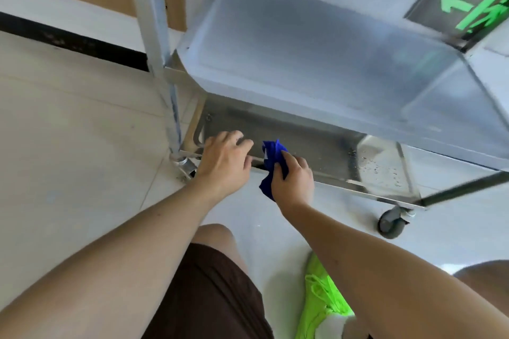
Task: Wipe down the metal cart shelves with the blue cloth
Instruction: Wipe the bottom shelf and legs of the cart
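Observation:
A metal cart stands in front of me with an upper shelf [316, 58] and a bottom shelf [316, 143] near the floor. My right hand [293, 180] grips a bunched blue cloth [271, 158] at the front rim of the bottom shelf. The cloth pokes out above and below my fingers. My left hand [224, 162] rests just to the left, with its fingers curled over the same rim near the front left corner. Water drops lie on the right part of the bottom shelf [382, 165].
The cart's front left post [154, 36] rises beside my left hand, with a caster [187, 166] under it. Another caster [392, 224] sits at the front right. A green exit sign [473, 8] is set in the floor beyond. My knee and a neon green shoe [322, 300] are below.

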